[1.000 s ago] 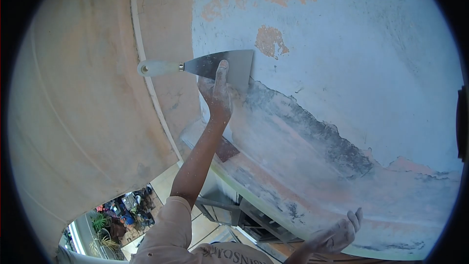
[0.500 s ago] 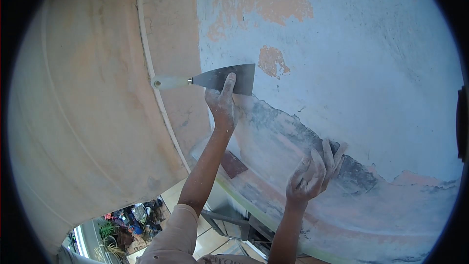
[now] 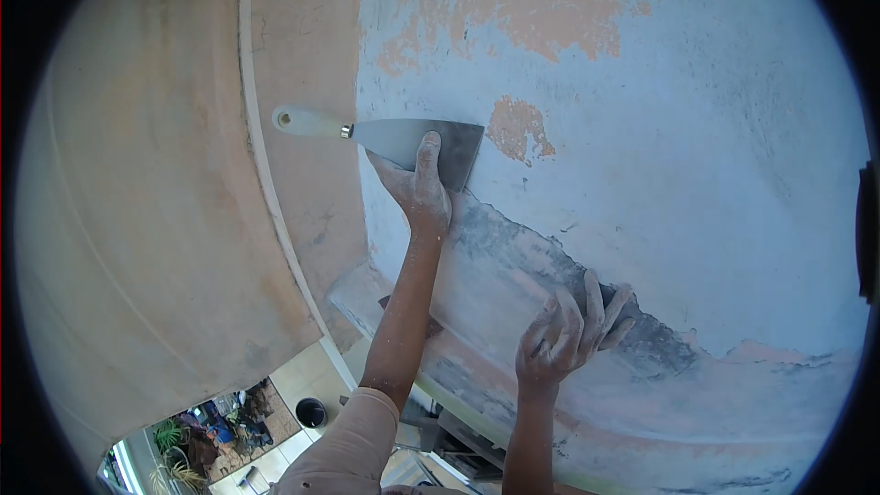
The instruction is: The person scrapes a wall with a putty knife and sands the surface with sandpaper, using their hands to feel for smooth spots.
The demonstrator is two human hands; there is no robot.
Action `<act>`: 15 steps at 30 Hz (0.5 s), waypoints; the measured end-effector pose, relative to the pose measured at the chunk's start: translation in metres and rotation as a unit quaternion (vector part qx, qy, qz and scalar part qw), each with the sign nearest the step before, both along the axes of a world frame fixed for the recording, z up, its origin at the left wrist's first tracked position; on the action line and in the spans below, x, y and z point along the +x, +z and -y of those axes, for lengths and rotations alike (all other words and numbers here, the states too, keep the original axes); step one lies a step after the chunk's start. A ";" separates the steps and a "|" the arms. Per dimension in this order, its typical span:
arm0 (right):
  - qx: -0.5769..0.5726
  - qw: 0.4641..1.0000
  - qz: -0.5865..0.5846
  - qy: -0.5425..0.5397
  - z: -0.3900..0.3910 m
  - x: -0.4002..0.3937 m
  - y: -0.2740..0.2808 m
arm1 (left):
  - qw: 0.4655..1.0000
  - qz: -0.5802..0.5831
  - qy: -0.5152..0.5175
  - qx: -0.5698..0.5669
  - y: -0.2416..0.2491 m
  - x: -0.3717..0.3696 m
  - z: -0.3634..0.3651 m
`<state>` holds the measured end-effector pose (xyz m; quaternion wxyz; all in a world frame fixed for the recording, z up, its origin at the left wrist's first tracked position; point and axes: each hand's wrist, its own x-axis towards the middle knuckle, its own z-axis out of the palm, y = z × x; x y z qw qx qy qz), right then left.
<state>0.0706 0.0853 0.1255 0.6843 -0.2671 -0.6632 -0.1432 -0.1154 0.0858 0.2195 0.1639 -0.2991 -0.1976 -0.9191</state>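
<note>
My left hand grips a putty knife by its wide metal blade, thumb pressed flat on the face. The pale handle points left and the straight blade edge faces right, overlapping the blue wall beside a peeled orange patch. Dusty and spread, the fingers of my right hand are lower right, over the ragged dark edge of a rough grey patch. Nothing shows between these fingers. Part of a dark reddish flat piece peeks out behind my left forearm, on the lower wall surface.
A beige curved surface fills the left side, bordered by a pale strip. Far below are a tiled floor, a black bucket, plants and a heap of mixed items.
The view has shifted slightly, bringing the black bucket into sight. The putty knife tilts a little more downward to the right. My right hand has moved slightly left and down, its fingers more spread.
</note>
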 end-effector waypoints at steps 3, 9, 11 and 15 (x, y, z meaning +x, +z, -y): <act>0.004 0.999 0.017 -0.028 0.000 -0.001 0.000 | 0.998 -0.002 0.063 -0.023 -0.009 -0.010 -0.007; 0.003 0.997 0.072 0.010 0.005 0.015 0.008 | 0.999 0.014 0.040 -0.005 -0.008 -0.011 -0.006; 0.010 0.995 0.095 0.012 0.004 0.024 0.007 | 0.998 -0.002 0.062 -0.012 -0.012 -0.019 -0.011; 0.026 0.993 0.117 -0.004 0.003 0.025 0.007 | 1.000 -0.009 0.011 -0.025 -0.006 -0.005 0.005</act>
